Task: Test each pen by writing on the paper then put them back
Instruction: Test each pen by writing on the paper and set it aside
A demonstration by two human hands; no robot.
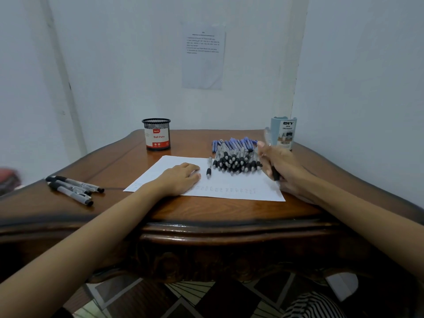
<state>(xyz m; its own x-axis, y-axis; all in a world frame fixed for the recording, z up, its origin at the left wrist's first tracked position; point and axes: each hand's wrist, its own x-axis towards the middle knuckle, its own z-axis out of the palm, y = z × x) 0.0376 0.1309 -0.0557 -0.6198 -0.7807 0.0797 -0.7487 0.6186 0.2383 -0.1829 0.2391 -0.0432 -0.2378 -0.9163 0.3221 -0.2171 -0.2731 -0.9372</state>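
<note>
Worktop [206, 214]: one, dark carved wood, set against a pale wall

Paper [231, 191]: one white sheet, flat in the middle of the worktop; one row of small pen marks runs along its near edge, too small to read

Left grip [181, 179]: mine, palm down on the left half of the paper, fingers relaxed, holding nothing

Right grip [281, 166]: mine, raised at the paper's right edge, fingers curled round one held pen [275, 174]; its black sleeve shows below my fingers, its upper end is blurred

Pile of pens [236, 158]: one heap on the far right part of the paper, just beside my right grip; black-sleeved pens in front, blue ones behind; too many and too overlapped for me to count

Loose pen [209, 168]: one, black sleeve, lying on the paper between my left grip and the pile

Side pens [73, 189]: three as far as I can tell, pale barrels with black ends, lying together on the bare worktop at far left, well apart from the paper

Mesh cup [156, 134]: one, black wire, upright beyond the paper's far left corner; red and white label reads "DIY" and "Ball Pens"

Desk organiser [284, 131]: one, pale blue, upright at the far right behind my right grip; label reads "DIY" and "DESK ORGANIZER", with a barcode below

Wall sheet [203, 56]: one printed page stuck to the wall; its lines are too small to read
</note>
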